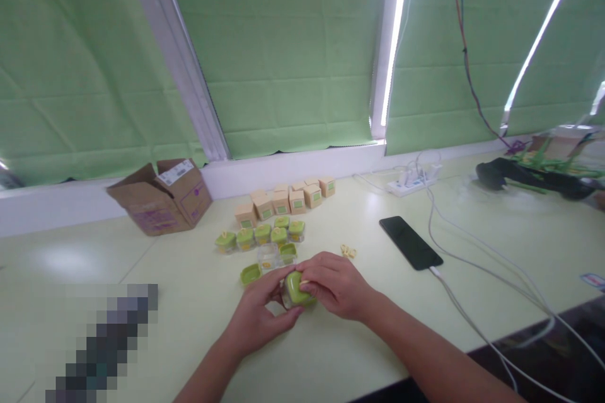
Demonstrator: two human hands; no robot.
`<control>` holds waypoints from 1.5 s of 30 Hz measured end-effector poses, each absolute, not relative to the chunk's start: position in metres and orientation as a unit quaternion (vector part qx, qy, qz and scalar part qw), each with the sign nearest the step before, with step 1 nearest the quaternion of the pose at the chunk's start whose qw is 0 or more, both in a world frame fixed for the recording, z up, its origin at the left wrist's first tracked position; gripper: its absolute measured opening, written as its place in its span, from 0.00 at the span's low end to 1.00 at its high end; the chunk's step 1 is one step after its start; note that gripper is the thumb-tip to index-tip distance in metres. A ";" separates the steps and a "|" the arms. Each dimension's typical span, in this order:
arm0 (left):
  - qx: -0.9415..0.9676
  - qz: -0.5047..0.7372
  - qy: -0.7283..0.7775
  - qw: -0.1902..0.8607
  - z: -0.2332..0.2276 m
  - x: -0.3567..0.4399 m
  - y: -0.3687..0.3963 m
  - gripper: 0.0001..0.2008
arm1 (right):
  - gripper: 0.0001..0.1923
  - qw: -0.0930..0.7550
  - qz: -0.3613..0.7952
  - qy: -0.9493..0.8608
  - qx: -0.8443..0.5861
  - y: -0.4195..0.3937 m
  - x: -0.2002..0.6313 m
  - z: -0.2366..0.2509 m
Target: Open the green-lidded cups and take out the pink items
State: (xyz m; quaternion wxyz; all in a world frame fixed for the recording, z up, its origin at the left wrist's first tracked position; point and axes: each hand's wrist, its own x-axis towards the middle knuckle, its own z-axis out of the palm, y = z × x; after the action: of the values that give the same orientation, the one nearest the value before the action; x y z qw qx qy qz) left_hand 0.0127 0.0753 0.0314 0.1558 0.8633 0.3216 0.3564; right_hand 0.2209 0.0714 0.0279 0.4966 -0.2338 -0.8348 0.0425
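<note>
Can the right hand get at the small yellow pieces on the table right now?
Likely yes: the yellow pieces lie just beyond the right hand with nothing visible between, though it is busy at the green-lidded container.

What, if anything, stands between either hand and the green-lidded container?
Nothing visible: the left hand grips the green-lidded container and the right hand is at its lid. A loose green lid lies beyond.

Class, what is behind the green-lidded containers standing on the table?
Behind the green-lidded containers stand small tan boxes; the front ones show green labels. The rear boxes' lower fronts cannot be seen, covered by the front ones.
</note>
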 end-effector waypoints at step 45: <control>0.941 0.161 0.296 0.016 0.045 -0.011 0.084 0.21 | 0.11 0.594 0.247 -0.656 -0.394 0.081 0.238 0.027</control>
State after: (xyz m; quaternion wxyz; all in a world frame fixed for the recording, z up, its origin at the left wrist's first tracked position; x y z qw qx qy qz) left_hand -0.0113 0.0843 0.0449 0.0164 0.9413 0.2965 0.1608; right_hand 0.2376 0.0806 0.0271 0.5938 -0.3940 -0.6565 0.2473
